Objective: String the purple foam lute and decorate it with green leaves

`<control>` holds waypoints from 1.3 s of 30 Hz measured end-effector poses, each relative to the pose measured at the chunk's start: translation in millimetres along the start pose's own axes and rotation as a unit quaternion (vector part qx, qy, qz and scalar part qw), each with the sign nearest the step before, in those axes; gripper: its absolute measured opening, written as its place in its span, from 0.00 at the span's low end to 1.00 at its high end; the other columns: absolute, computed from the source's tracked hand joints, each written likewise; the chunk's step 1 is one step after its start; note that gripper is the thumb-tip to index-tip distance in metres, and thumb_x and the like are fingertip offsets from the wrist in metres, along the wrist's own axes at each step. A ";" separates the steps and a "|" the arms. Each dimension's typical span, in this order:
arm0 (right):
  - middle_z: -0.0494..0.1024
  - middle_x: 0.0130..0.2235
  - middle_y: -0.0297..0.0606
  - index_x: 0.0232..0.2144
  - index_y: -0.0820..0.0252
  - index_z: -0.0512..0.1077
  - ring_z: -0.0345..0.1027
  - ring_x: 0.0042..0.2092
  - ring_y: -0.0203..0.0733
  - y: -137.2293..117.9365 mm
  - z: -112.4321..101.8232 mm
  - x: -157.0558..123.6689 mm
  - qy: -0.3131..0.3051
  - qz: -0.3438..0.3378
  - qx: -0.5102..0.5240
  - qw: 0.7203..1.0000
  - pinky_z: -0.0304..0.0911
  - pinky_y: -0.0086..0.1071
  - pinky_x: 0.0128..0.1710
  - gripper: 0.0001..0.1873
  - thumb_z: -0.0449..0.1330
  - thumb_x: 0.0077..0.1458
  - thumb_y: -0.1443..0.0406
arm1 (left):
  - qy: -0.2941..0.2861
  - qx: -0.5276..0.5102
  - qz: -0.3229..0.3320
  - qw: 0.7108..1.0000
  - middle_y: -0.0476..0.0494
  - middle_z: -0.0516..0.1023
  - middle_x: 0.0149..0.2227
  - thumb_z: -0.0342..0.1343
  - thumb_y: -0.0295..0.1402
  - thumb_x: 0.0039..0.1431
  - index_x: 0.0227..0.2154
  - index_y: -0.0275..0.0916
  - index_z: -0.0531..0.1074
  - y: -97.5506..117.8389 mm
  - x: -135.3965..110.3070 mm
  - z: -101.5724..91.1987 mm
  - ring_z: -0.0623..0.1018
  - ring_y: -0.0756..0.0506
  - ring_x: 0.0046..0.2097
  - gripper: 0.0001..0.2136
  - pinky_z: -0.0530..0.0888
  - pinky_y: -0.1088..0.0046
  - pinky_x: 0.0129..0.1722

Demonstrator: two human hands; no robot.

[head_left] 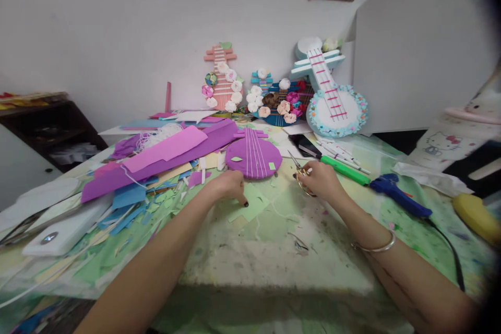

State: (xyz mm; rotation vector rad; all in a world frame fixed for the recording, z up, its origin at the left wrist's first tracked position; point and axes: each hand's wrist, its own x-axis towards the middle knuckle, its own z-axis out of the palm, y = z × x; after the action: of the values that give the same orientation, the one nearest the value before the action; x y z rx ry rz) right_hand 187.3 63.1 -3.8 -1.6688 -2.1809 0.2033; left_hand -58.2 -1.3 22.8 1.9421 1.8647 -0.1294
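Observation:
My right hand (321, 180) is wrapped round the gold handles of small scissors (296, 163), whose blades point up and to the left. On the left, my left hand (230, 187) has its fingers curled and its thumb on a piece of light green paper (252, 210); the grip is partly hidden. Just beyond both hands lies a purple lute-shaped craft (250, 159) with white strings. A small green leaf shape (236, 158) and a light green square (272, 166) sit on its round body.
Purple and pink foam sheets (168, 148) and paper scraps pile up at left, near a white box (66, 229). At right lie a green cutter (344, 169), a blue glue gun (399, 195) with a cord, and a tumbler (442, 138). Decorated instruments (336, 109) stand behind.

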 end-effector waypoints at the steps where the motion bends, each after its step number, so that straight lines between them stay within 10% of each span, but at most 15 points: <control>1: 0.79 0.30 0.46 0.33 0.65 0.75 0.72 0.33 0.46 -0.7 -1.1 -0.3 0.000 0.002 0.007 1.000 0.55 0.31 0.28 0.13 0.58 0.50 0.61 | 0.012 0.010 -0.005 1.000 0.44 0.74 0.25 0.64 0.40 0.35 0.22 0.38 0.71 -0.3 0.2 -0.1 0.73 0.44 0.30 0.13 0.63 0.74 0.25; 9: 0.79 0.29 0.45 0.33 0.65 0.75 0.71 0.31 0.45 -2.2 0.9 -0.9 0.010 -0.009 0.022 1.000 0.56 0.31 0.28 0.12 0.59 0.49 0.61 | 0.032 0.035 -0.009 0.999 0.40 0.74 0.34 0.66 0.42 0.32 0.33 0.35 0.70 6.3 -0.3 2.3 0.73 0.42 0.35 0.23 0.63 0.73 0.27; 15: 0.78 0.29 0.42 0.32 0.62 0.74 0.70 0.29 0.43 -0.6 0.7 -1.4 0.035 -0.012 0.040 0.999 0.53 0.30 0.27 0.11 0.59 0.50 0.61 | 0.006 -0.087 0.074 0.993 0.46 0.74 0.29 0.59 0.39 0.43 0.28 0.36 0.72 1.5 -2.7 -1.5 0.72 0.48 0.29 0.11 0.61 0.76 0.23; 19: 0.77 0.26 0.39 0.34 0.61 0.73 0.67 0.27 0.41 -0.5 -3.2 -0.7 0.075 -0.011 0.088 0.993 0.52 0.30 0.26 0.15 0.58 0.50 0.55 | 0.058 -0.360 0.191 0.911 0.44 0.76 0.30 0.55 0.43 0.51 0.33 0.36 0.74 6.6 -7.4 -4.5 0.75 0.48 0.29 0.14 0.67 0.76 0.25; 25: 0.69 0.20 0.33 0.31 0.60 0.67 0.58 0.19 0.34 -2.7 -5.6 -4.6 0.014 -0.010 0.310 0.951 0.50 0.28 0.19 0.21 0.56 0.50 0.47 | 0.307 -0.567 0.182 0.742 0.41 0.78 0.36 0.55 0.48 0.53 0.44 0.36 0.68 10.7 8.3 4.1 0.77 0.46 0.31 0.22 0.73 0.72 0.26; 32: 0.61 0.16 0.25 0.28 0.58 0.61 0.57 0.16 0.31 -23.6 7.6 -27.4 -0.168 -0.124 0.500 0.841 0.51 0.26 0.17 0.23 0.55 0.52 0.45 | 0.364 -0.557 0.125 0.736 0.46 0.75 0.33 0.49 0.46 0.60 0.43 0.42 0.60 21.8 11.4 19.8 0.73 0.52 0.21 0.16 0.65 0.79 0.15; 39: 0.59 0.15 0.24 0.26 0.58 0.60 0.55 0.14 0.30 -35.5 21.8 -40.2 -0.239 -0.106 0.549 0.794 0.51 0.24 0.14 0.24 0.54 0.52 0.43 | 0.390 -0.589 0.175 0.686 0.41 0.73 0.44 0.51 0.42 0.59 0.43 0.43 0.55 34.9 5.6 24.2 0.77 0.50 0.27 0.15 0.68 0.78 0.17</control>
State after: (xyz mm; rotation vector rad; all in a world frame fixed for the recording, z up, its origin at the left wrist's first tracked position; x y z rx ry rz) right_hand 155.9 17.4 -20.2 -0.7072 -1.8219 1.6059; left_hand -18.3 -4.9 7.7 1.2878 1.1974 1.7893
